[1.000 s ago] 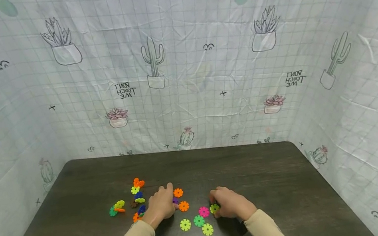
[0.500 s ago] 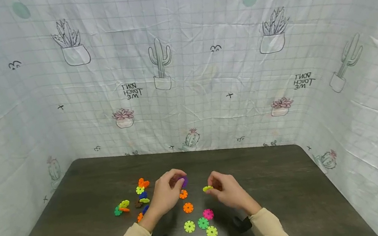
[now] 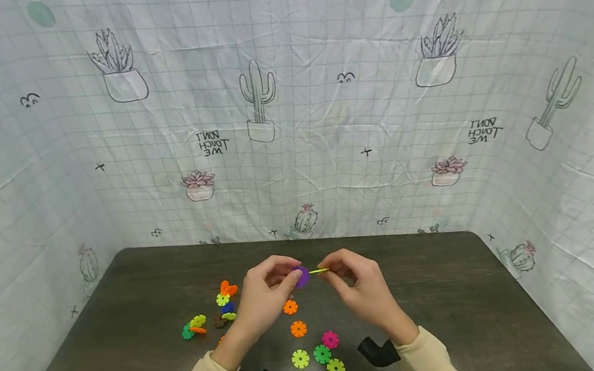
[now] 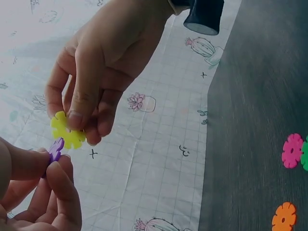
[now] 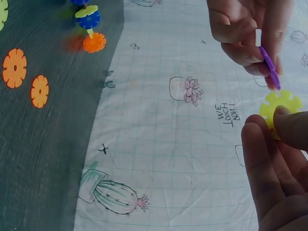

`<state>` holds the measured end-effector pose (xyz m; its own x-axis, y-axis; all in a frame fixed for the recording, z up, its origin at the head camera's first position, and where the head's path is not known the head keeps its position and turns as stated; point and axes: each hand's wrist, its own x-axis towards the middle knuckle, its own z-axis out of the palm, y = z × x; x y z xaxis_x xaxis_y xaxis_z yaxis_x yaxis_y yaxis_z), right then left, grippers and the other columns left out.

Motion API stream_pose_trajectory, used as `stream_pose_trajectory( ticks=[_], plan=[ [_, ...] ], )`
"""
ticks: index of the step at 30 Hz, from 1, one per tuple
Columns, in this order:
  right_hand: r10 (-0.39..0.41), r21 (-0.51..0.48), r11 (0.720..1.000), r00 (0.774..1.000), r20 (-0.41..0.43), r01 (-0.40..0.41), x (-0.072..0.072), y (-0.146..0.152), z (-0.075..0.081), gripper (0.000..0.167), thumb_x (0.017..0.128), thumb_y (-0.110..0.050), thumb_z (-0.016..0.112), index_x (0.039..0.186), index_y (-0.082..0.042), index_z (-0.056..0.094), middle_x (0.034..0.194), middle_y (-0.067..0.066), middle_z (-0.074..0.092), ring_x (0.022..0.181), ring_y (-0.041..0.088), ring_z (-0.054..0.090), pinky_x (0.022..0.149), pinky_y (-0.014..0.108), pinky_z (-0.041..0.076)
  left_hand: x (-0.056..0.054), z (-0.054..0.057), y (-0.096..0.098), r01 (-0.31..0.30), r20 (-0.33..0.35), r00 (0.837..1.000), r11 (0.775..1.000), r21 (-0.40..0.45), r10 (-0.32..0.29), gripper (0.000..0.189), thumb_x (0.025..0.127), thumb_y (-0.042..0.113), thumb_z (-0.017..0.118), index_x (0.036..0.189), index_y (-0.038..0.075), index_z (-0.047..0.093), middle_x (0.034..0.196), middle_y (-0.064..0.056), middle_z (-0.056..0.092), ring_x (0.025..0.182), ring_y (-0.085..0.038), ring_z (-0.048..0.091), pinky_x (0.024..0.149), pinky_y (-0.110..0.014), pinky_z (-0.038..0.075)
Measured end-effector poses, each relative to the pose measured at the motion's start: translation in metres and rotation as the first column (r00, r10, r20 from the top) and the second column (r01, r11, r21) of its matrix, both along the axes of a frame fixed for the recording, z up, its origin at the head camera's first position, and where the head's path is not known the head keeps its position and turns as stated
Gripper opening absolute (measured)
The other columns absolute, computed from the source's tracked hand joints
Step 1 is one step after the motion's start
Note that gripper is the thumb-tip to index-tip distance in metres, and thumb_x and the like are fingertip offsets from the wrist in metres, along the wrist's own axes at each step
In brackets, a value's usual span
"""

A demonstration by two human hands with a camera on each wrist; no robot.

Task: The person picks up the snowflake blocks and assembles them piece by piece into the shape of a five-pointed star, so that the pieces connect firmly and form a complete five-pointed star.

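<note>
My left hand (image 3: 267, 294) pinches a purple notched disc (image 3: 301, 276) between thumb and fingertips, raised over the table. Facing it, my right hand (image 3: 361, 287) pinches a yellow notched disc (image 3: 318, 271), seen edge-on in the head view. The left wrist view shows the yellow disc (image 4: 66, 131) flat-on, its rim right at the edge of the purple disc (image 4: 56, 150). In the right wrist view the two discs stand crosswise, the purple one (image 5: 270, 70) edge-on above the yellow one (image 5: 279, 108).
Below the hands lie two orange discs (image 3: 298, 329), a pink disc (image 3: 330, 339), a green disc (image 3: 322, 354) and two yellow-green discs (image 3: 300, 358). Joined discs (image 3: 194, 327) and other coloured pieces (image 3: 225, 294) sit to the left. A patterned cloth (image 3: 298, 115) encloses the dark table (image 3: 432, 293).
Both hands have lifted a disc each from the table, the left the purple one, the right the yellow one. They have risen and come together until the discs nearly meet.
</note>
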<state>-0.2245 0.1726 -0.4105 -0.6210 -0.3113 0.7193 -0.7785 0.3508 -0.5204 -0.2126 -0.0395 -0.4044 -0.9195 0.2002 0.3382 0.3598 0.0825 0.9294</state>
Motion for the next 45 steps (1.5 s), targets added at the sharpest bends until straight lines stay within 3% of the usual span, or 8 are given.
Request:
stream_pose_trajectory(
  ticks=[4, 10, 16, 21, 26, 31, 37, 45],
  plan=[
    [0.006, 0.034, 0.999, 0.999, -0.036, -0.005, 0.002, -0.001, 0.002, 0.022, 0.086, 0.010, 0.074, 0.101, -0.005, 0.068, 0.094, 0.005, 0.072, 0.074, 0.014, 0.071, 0.067, 0.021, 0.059, 0.001, 0.000, 0.002, -0.003, 0.000, 1.000, 1.000, 0.006, 0.003, 0.014, 0.098, 0.009, 0.068, 0.111, 0.006, 0.070, 0.099, -0.013, 0.071, 0.085, -0.023, 0.071, 0.073, -0.031, 0.062],
    [0.004, 0.094, 0.996, 0.998, -0.070, 0.002, 0.005, -0.003, 0.004, 0.024, 0.085, 0.011, 0.074, 0.101, -0.006, 0.068, 0.094, 0.007, 0.071, 0.076, 0.016, 0.070, 0.070, 0.019, 0.058, 0.003, -0.001, 0.004, -0.004, -0.010, 1.000, 1.000, 0.006, 0.004, 0.016, 0.098, 0.009, 0.068, 0.111, 0.002, 0.069, 0.095, -0.014, 0.070, 0.075, -0.014, 0.068, 0.069, -0.033, 0.062],
    [-0.021, 0.101, 0.994, 0.983, -0.184, 0.040, 0.004, -0.007, 0.001, 0.024, 0.084, 0.012, 0.074, 0.098, -0.006, 0.068, 0.092, 0.006, 0.070, 0.076, 0.014, 0.068, 0.071, 0.017, 0.056, 0.006, -0.001, 0.008, -0.003, 0.014, 1.000, 0.999, 0.053, 0.002, 0.010, 0.097, 0.002, 0.066, 0.106, -0.002, 0.065, 0.092, -0.020, 0.065, 0.068, -0.012, 0.062, 0.064, -0.024, 0.059],
    [-0.042, 0.076, 0.995, 0.967, -0.250, 0.063, 0.005, -0.010, 0.000, 0.027, 0.081, 0.016, 0.074, 0.096, -0.006, 0.067, 0.091, 0.006, 0.070, 0.076, 0.015, 0.068, 0.072, 0.017, 0.056, 0.009, 0.003, 0.012, -0.030, 0.039, 0.999, 0.998, 0.063, 0.027, 0.008, 0.096, -0.002, 0.065, 0.103, -0.005, 0.062, 0.088, -0.020, 0.064, 0.064, -0.015, 0.060, 0.062, -0.027, 0.058],
    [-0.058, 0.032, 0.997, 0.964, -0.259, 0.069, 0.005, -0.015, 0.000, 0.025, 0.081, 0.016, 0.074, 0.093, -0.005, 0.068, 0.089, 0.007, 0.071, 0.076, 0.017, 0.071, 0.071, 0.018, 0.057, 0.011, 0.008, 0.015, -0.084, 0.047, 0.996, 0.994, 0.073, 0.081, 0.005, 0.095, -0.004, 0.066, 0.099, -0.005, 0.063, 0.084, -0.018, 0.063, 0.060, -0.019, 0.059, 0.056, -0.021, 0.053],
    [-0.053, 0.025, 0.998, 0.960, -0.276, 0.062, 0.005, -0.018, -0.003, 0.024, 0.080, 0.015, 0.075, 0.091, -0.005, 0.068, 0.087, 0.008, 0.072, 0.074, 0.017, 0.071, 0.069, 0.019, 0.058, 0.012, 0.007, 0.016, -0.127, 0.104, 0.988, 0.988, 0.089, 0.117, 0.004, 0.094, -0.005, 0.067, 0.097, -0.004, 0.065, 0.082, -0.018, 0.063, 0.058, -0.013, 0.054, 0.052, -0.018, 0.046],
    [-0.034, 0.042, 0.998, 0.959, -0.281, 0.048, 0.005, -0.016, -0.003, 0.026, 0.078, 0.015, 0.078, 0.094, -0.005, 0.070, 0.089, 0.008, 0.073, 0.076, 0.016, 0.072, 0.071, 0.020, 0.059, 0.010, 0.002, 0.012, -0.078, 0.114, 0.991, 0.991, 0.113, 0.066, 0.006, 0.095, -0.003, 0.066, 0.101, -0.003, 0.064, 0.087, -0.018, 0.064, 0.066, -0.015, 0.062, 0.060, -0.019, 0.054],
    [-0.007, 0.053, 0.998, 0.964, -0.264, 0.022, 0.006, -0.013, -0.001, 0.027, 0.078, 0.011, 0.079, 0.098, -0.007, 0.076, 0.099, 0.006, 0.071, 0.083, 0.017, 0.070, 0.075, 0.016, 0.057, 0.008, 0.001, 0.002, 0.038, 0.146, 0.988, 0.993, 0.108, -0.053, 0.019, 0.099, 0.003, 0.062, 0.118, 0.002, 0.064, 0.101, -0.018, 0.064, 0.082, -0.016, 0.070, 0.080, -0.036, 0.063]
  ],
)
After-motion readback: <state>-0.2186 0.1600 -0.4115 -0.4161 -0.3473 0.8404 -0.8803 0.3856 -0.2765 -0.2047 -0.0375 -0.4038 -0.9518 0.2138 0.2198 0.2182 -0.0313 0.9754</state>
